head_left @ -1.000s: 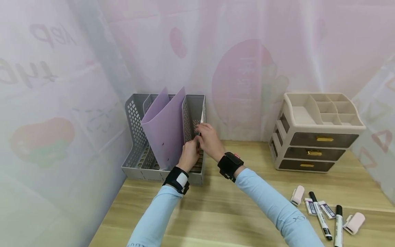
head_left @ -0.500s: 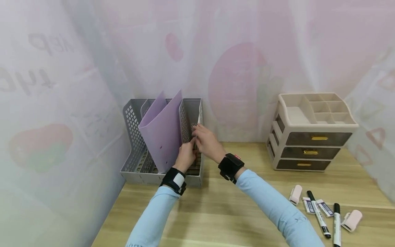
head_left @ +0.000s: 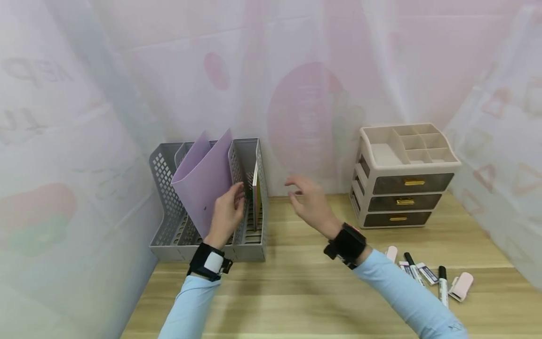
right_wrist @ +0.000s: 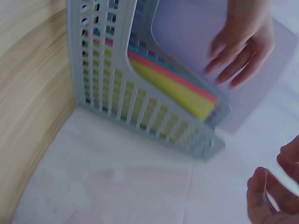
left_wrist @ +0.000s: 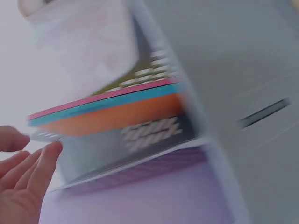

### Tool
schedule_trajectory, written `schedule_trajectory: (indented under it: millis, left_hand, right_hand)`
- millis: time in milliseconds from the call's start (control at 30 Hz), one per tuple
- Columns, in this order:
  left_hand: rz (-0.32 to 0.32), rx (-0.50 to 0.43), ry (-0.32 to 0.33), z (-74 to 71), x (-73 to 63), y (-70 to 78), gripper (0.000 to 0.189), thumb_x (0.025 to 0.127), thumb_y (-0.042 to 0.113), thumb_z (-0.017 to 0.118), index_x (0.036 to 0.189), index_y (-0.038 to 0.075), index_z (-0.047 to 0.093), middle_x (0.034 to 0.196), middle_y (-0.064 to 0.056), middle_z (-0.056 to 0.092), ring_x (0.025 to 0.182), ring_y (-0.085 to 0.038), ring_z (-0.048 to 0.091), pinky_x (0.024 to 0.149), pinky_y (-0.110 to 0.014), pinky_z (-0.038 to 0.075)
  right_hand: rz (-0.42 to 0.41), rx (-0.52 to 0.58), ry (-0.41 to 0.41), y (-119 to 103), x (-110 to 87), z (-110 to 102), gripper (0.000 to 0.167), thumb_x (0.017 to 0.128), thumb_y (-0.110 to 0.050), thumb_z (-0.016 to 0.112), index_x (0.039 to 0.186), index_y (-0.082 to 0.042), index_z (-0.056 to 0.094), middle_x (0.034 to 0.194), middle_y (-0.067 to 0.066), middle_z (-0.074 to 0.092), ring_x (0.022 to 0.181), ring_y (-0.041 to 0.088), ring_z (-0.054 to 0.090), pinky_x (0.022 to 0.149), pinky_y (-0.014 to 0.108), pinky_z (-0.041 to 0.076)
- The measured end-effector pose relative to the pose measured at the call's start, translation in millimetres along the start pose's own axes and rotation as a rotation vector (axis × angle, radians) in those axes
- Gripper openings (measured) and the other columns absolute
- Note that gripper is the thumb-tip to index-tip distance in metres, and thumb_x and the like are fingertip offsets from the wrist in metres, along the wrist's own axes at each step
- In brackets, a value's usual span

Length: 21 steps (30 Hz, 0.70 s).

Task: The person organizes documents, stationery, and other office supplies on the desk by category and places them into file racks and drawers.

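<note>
head view shows both hands loosely bent and apart, with a gap between thumb and fingers on each. the left hand (head_left: 227,216) is beside the divider (head_left: 235,167) of the grey rack (head_left: 250,254), near the thin coloured notebooks (head_left: 256,200); whether a fingertip touches the divider, i cannot tell. the right hand (head_left: 312,205) is raised over the wooden table (head_left: 292,301), just right of the rack and clear of its side wall. the notebooks stand on edge in the rack's rightmost slot, close to that outer wall; the left wrist view shows pink, blue and orange layers, blurred, and the right wrist view shows yellow through the wall's holes. left of the divider, the purple folder (head_left: 205,181) stands tilted, its two covers parted at the top. farther right is a beige drawer box (head_left: 368,181) with gold handles and a divided top. in front of it lie two black-capped markers (head_left: 443,287), two erasers (head_left: 427,274) and two pale pink clips (head_left: 461,286), one partly behind the right sleeve (head_left: 406,294).
</note>
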<state>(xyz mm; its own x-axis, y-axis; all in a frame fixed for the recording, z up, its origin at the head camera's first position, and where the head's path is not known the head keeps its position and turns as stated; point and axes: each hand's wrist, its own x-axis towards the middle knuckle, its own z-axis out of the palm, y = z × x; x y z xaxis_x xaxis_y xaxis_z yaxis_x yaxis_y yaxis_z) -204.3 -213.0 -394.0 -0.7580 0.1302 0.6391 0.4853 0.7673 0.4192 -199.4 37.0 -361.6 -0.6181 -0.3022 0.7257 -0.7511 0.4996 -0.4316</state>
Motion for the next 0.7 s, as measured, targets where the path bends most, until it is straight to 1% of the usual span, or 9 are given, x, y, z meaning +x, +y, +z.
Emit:
schedule_trajectory:
  millis: [100, 200, 333, 400, 467, 567, 600, 667, 700]
  left_hand:
    - [0.072, -0.005, 0.095, -14.7, 3.7, 16.0, 0.038, 0.09, -0.01, 0.062, 0.128, -0.005, 0.059, 0.112, -0.023, 0.071, 0.091, -0.03, 0.073, 0.07, -0.038, 0.06]
    - [0.136, -0.023, 0.106, -25.2, 10.9, 35.2, 0.037, 0.092, -0.008, 0.061, 0.128, -0.004, 0.059, 0.112, -0.021, 0.071, 0.093, -0.03, 0.071, 0.07, -0.038, 0.059]
    - [0.192, -0.057, 0.104, -38.0, 19.9, 59.1, 0.039, 0.091, -0.008, 0.062, 0.13, -0.004, 0.058, 0.117, -0.022, 0.069, 0.102, -0.032, 0.07, 0.078, -0.039, 0.061]
    - [0.215, -0.059, 0.104, -43.8, 23.6, 69.1, 0.039, 0.091, -0.008, 0.063, 0.13, -0.004, 0.058, 0.118, -0.021, 0.069, 0.104, -0.032, 0.07, 0.078, -0.038, 0.061]
    - [0.246, -0.079, 0.086, -45.8, 28.7, 78.5, 0.04, 0.091, -0.008, 0.062, 0.131, -0.005, 0.058, 0.121, -0.021, 0.068, 0.109, -0.032, 0.068, 0.082, -0.037, 0.061]
    - [0.302, -0.087, 0.022, -41.2, 38.8, 94.5, 0.042, 0.092, -0.005, 0.062, 0.133, -0.004, 0.056, 0.127, -0.02, 0.066, 0.114, -0.031, 0.066, 0.087, -0.035, 0.06]
    - [0.318, -0.091, -0.006, -37.8, 42.7, 100.2, 0.042, 0.092, -0.004, 0.062, 0.134, -0.004, 0.055, 0.128, -0.02, 0.065, 0.113, -0.031, 0.066, 0.087, -0.034, 0.06]
    - [0.355, -0.08, -0.062, -27.1, 51.5, 110.7, 0.042, 0.093, -0.001, 0.064, 0.134, -0.003, 0.055, 0.13, -0.019, 0.064, 0.109, -0.03, 0.068, 0.088, -0.033, 0.059]
    - [0.368, -0.072, -0.096, -20.7, 56.1, 116.2, 0.043, 0.093, 0.001, 0.064, 0.135, -0.002, 0.054, 0.131, -0.019, 0.064, 0.106, -0.029, 0.069, 0.089, -0.033, 0.059]
  right_hand:
    - [0.109, 0.008, 0.061, 11, -18.2, -31, 0.025, 0.088, 0.006, 0.067, 0.112, 0.002, 0.067, 0.109, 0.018, 0.071, 0.098, 0.03, 0.069, 0.077, 0.036, 0.061]
    - [0.191, -0.042, 0.118, 25, -41.4, -64, 0.026, 0.087, 0.005, 0.068, 0.113, 0.001, 0.067, 0.105, 0.017, 0.072, 0.091, 0.026, 0.069, 0.075, 0.034, 0.06]
    - [0.274, -0.083, 0.168, 40, -73.7, -103, 0.026, 0.089, 0.002, 0.069, 0.115, 0.0, 0.065, 0.103, 0.016, 0.072, 0.086, 0.015, 0.067, 0.073, 0.015, 0.056]
    - [0.328, -0.041, 0.175, 51, -88.3, -119, 0.028, 0.092, -0.003, 0.067, 0.119, 0.0, 0.062, 0.105, 0.018, 0.07, 0.088, 0.01, 0.065, 0.073, 0.008, 0.052]
    - [0.387, 0.054, 0.178, 74, -103.0, -131, 0.035, 0.093, -0.008, 0.067, 0.125, -0.001, 0.056, 0.108, 0.019, 0.067, 0.092, 0.009, 0.063, 0.077, 0.01, 0.052]
    - [0.412, 0.249, 0.226, 136, -129.1, -140, 0.046, 0.094, -0.012, 0.068, 0.136, -0.007, 0.048, 0.115, 0.013, 0.065, 0.097, 0.008, 0.063, 0.079, 0.012, 0.051]
    - [0.437, 0.29, 0.233, 149, -134.1, -143, 0.05, 0.094, -0.015, 0.068, 0.138, -0.008, 0.045, 0.115, 0.011, 0.065, 0.098, 0.008, 0.063, 0.079, 0.014, 0.05]
    - [0.477, 0.311, 0.251, 162, -137.9, -149, 0.052, 0.095, -0.016, 0.067, 0.139, -0.008, 0.042, 0.112, 0.005, 0.067, 0.096, 0.011, 0.067, 0.077, 0.014, 0.051]
    - [0.503, 0.34, 0.258, 157, -135.3, -153, 0.051, 0.096, -0.015, 0.067, 0.138, -0.008, 0.04, 0.11, 0.002, 0.067, 0.094, 0.009, 0.068, 0.075, 0.013, 0.052]
